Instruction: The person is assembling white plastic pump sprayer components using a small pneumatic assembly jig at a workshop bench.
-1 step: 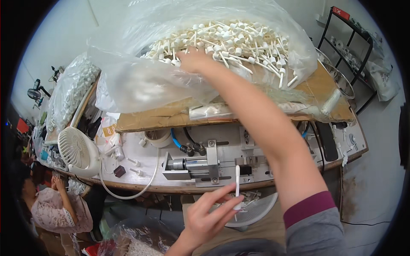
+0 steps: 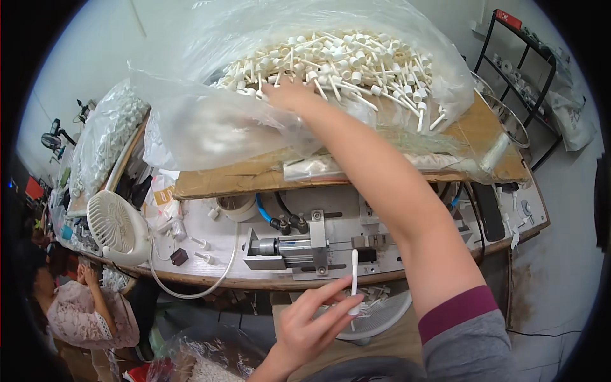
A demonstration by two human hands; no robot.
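Note:
Upright between the thumb and fingers of my left hand is a white capped applicator stick, its rounded tip pointing up. The hand is closed on its lower, wider end, in front of a metal clamping fixture. My right arm stretches across the bench to a large pile of white capped applicator sticks in a clear plastic bag. At the pile's near left edge, my right hand has its fingers apart among the pieces. Its fingertips are partly hidden, and no piece is visibly gripped.
The bag lies on a cardboard sheet above the bench. A white fan and looped tube are at left, a dark phone-like slab at right. Below my left hand sits a mesh basket. Another person sits at far left.
My right hand has drawn slightly nearer along the pile, and a few sticks beside its fingers have shifted. My left hand keeps its hold on the applicator stick, almost unmoved.

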